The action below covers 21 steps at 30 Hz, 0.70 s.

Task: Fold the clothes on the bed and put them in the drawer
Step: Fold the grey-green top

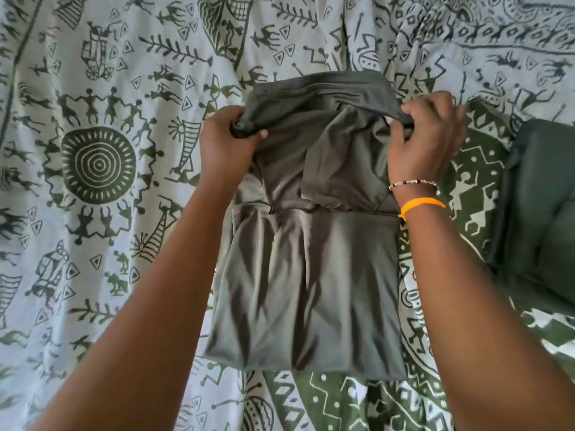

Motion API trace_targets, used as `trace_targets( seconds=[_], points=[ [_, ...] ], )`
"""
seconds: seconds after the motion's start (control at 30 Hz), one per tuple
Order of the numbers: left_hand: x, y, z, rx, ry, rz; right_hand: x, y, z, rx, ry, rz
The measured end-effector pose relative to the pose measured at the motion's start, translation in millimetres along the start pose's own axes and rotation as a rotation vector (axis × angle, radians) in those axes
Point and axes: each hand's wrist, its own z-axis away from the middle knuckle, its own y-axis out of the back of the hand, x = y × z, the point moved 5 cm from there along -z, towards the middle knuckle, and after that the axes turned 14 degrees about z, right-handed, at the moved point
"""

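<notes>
An olive-grey garment lies lengthwise on the bed in the middle of the head view, its sides folded in. Its far end is lifted off the sheet and curls back toward me. My left hand grips the left corner of that raised end. My right hand pinches the right corner, with two bracelets on its wrist. The near part of the garment lies flat between my forearms. No drawer is in view.
A white bedsheet with dark green folk-figure print covers the whole bed. A dark green folded cloth lies at the right edge, close to my right forearm.
</notes>
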Motion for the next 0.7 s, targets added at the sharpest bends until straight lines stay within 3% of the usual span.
trace_targets(
  seconds=[0.2,0.4,0.53,0.6,0.7],
  points=[
    [3,37,97,0.085,-0.201,-0.151,21,45,96,0.036,0.064,-0.153],
    [-49,55,236,-0.11,0.021,-0.48,52,79,249,-0.295,0.149,0.041],
    [-57,65,258,-0.016,0.072,-0.431,58,80,270,-0.4,0.041,0.047],
    [-56,57,254,-0.103,0.013,-0.5,48,70,260,-0.451,0.042,0.059],
    [-66,40,254,-0.323,0.072,-0.666,31,51,250,-0.527,0.102,0.108]
  ],
)
